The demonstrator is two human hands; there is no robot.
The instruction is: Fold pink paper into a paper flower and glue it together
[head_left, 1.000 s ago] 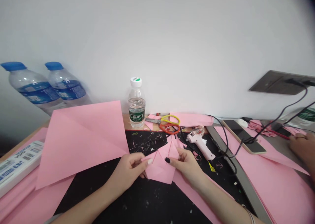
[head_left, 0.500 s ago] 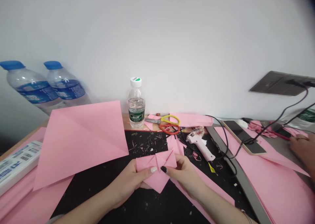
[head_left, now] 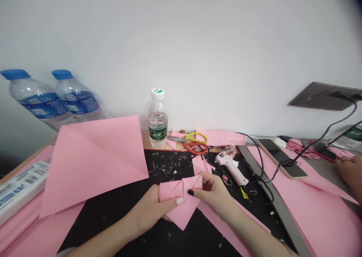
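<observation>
Between my hands is a folded pink paper heart (head_left: 182, 213), its point toward me and creased flaps along its top edge. My left hand (head_left: 158, 206) is closed on its left side, thumb flat on the front and fingers behind. Its right side is pinched by my right hand (head_left: 210, 193), whose dark-nailed thumb presses near the upper middle fold. The fingers behind the paper are mostly hidden. Under the heart lies a black mat (head_left: 135, 227), and a long pink paper strip (head_left: 226, 225) runs beneath my right wrist.
A large pink sheet (head_left: 98, 162) and a white box (head_left: 22, 189) lie left. Behind are a water bottle (head_left: 157, 121), scissors (head_left: 195, 142) and a white glue gun (head_left: 233, 168) with cables. Right are a phone (head_left: 281, 157), more pink paper (head_left: 316, 211) and another person's hand (head_left: 350, 172).
The paper heart has tilted and shifted slightly toward me and right. My right thumb has moved a little up on its front, and the left thumb slightly down.
</observation>
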